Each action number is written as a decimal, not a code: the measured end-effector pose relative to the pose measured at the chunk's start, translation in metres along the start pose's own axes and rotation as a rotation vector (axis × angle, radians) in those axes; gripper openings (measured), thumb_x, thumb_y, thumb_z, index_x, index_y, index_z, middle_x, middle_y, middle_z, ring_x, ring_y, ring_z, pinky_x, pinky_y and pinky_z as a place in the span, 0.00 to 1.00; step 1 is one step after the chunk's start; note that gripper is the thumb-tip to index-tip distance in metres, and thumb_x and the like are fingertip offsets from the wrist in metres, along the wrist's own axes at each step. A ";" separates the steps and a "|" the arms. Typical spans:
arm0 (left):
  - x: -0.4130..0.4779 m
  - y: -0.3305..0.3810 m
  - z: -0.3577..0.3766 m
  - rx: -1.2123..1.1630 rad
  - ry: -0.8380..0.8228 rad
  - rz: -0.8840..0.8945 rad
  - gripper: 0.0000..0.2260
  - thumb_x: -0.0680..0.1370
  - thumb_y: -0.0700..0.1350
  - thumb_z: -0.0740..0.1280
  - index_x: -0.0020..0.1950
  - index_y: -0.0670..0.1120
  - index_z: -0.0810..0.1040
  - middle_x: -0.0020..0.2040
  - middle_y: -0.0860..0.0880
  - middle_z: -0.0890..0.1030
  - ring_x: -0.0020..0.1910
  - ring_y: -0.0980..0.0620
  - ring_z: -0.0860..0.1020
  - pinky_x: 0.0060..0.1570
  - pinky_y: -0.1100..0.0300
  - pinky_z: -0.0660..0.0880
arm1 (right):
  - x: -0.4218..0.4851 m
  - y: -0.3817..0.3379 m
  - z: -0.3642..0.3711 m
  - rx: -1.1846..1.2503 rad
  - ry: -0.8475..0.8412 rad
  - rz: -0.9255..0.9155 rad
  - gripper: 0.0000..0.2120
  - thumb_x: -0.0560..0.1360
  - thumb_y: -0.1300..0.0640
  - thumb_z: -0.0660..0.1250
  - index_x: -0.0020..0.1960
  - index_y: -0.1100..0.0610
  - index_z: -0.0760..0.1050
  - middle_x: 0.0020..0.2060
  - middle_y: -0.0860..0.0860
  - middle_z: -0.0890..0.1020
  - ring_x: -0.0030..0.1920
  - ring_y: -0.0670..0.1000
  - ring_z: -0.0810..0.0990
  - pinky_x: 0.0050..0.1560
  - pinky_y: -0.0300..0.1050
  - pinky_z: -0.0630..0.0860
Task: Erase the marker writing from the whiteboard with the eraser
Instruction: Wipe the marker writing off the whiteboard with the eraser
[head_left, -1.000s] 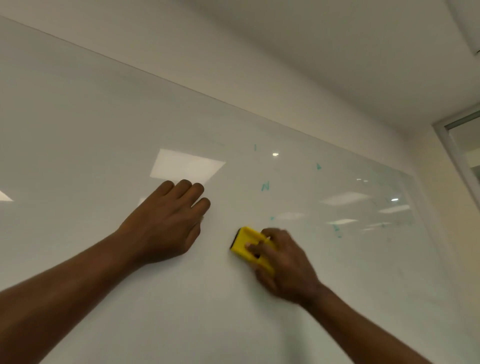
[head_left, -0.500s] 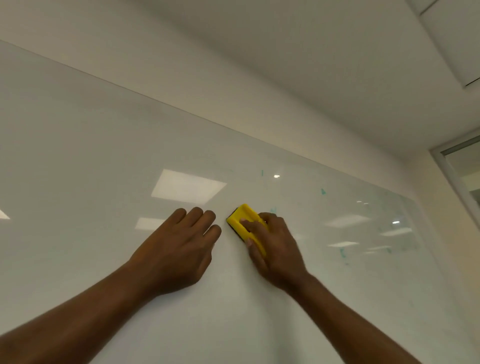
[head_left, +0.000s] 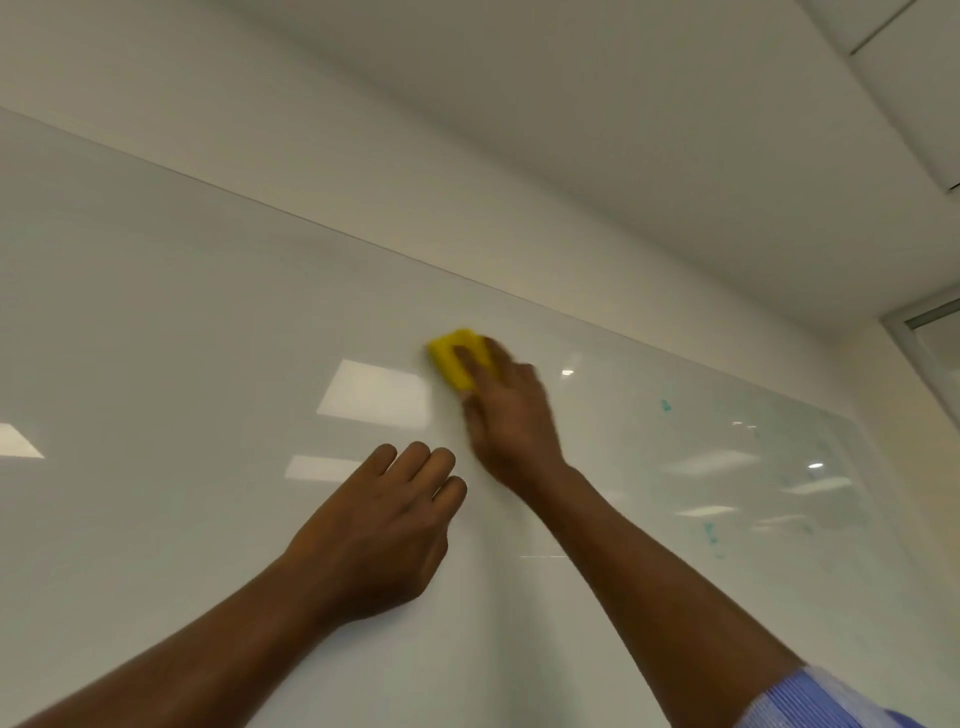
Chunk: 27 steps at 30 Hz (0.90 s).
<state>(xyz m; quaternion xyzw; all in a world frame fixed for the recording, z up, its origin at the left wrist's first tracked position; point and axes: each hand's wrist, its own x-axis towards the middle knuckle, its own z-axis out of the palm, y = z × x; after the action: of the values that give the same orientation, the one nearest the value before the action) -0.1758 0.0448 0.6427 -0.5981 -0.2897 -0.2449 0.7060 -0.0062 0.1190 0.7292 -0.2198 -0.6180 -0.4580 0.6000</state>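
A glossy whiteboard (head_left: 156, 322) fills the wall in front of me. My right hand (head_left: 511, 415) presses a yellow eraser (head_left: 451, 358) flat against the board near its top edge, fingers lying over the eraser's right side; both are motion-blurred. My left hand (head_left: 384, 530) rests flat on the board below and left of the eraser, fingers together, holding nothing. Faint teal marker marks (head_left: 665, 405) show to the right of the eraser, and more teal smudges (head_left: 712, 538) lie lower on the right.
The board's top edge (head_left: 291, 213) runs diagonally under a bare wall and ceiling. A window or door frame (head_left: 930, 322) stands at the far right. Ceiling lights reflect in the board around my hands.
My right hand has swept the eraser upward and to the left, past the small teal marks near the board's centre. The view has tilted upward. My left hand stays flat on the board.
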 end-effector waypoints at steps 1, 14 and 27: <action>0.000 0.000 -0.001 -0.002 -0.002 0.000 0.08 0.75 0.47 0.61 0.48 0.45 0.77 0.48 0.44 0.77 0.42 0.44 0.73 0.40 0.50 0.71 | 0.002 -0.008 0.000 0.017 -0.010 -0.170 0.26 0.81 0.52 0.60 0.78 0.47 0.62 0.77 0.53 0.63 0.60 0.59 0.73 0.62 0.51 0.70; 0.000 -0.001 0.003 -0.018 0.021 -0.026 0.04 0.74 0.45 0.63 0.44 0.45 0.73 0.45 0.46 0.74 0.40 0.45 0.68 0.39 0.52 0.65 | 0.012 0.079 -0.016 -0.133 -0.152 0.831 0.25 0.85 0.51 0.50 0.80 0.54 0.52 0.74 0.62 0.63 0.66 0.67 0.70 0.64 0.57 0.69; -0.004 -0.035 -0.021 -0.034 -0.067 0.022 0.07 0.75 0.49 0.63 0.44 0.46 0.77 0.47 0.43 0.79 0.43 0.42 0.76 0.41 0.52 0.73 | -0.022 0.047 -0.011 -0.156 -0.075 0.530 0.29 0.83 0.53 0.54 0.81 0.42 0.49 0.78 0.56 0.57 0.58 0.64 0.73 0.54 0.56 0.75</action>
<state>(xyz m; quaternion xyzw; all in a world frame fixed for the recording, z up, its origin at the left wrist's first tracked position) -0.1999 0.0187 0.6620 -0.6209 -0.3022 -0.2220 0.6884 0.0427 0.1393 0.7209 -0.4362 -0.5234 -0.3229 0.6569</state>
